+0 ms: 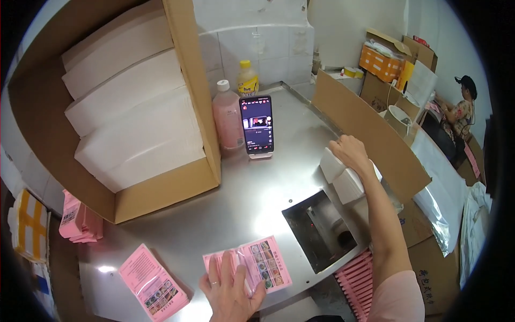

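Note:
My left hand (pixel 232 287) lies with fingers spread on a pink printed sheet (pixel 268 263) at the front of the metal table; the sheet looks like an opened-out leaflet or sleeve with small food pictures. Left of it rests a stack of similar pink printed cards (pixel 153 284). My right hand (pixel 351 153) reaches to the far right, its fingers curled over the far end of a white stack of small, flat pieces (pixel 331 165). Another white stack (pixel 348 185) sits just nearer, under my wrist. What the right fingertips grip is partly hidden.
A big open carton (pixel 166 198) holding white boxes stands at the left. A phone (pixel 257 126) leans before a pink bottle (pixel 228 118) and a yellow-capped bottle (pixel 247 78). A rectangular opening (pixel 319 231) cuts the tabletop; a cardboard panel (pixel 365 129) edges its right. Another person (pixel 458 115) sits far right.

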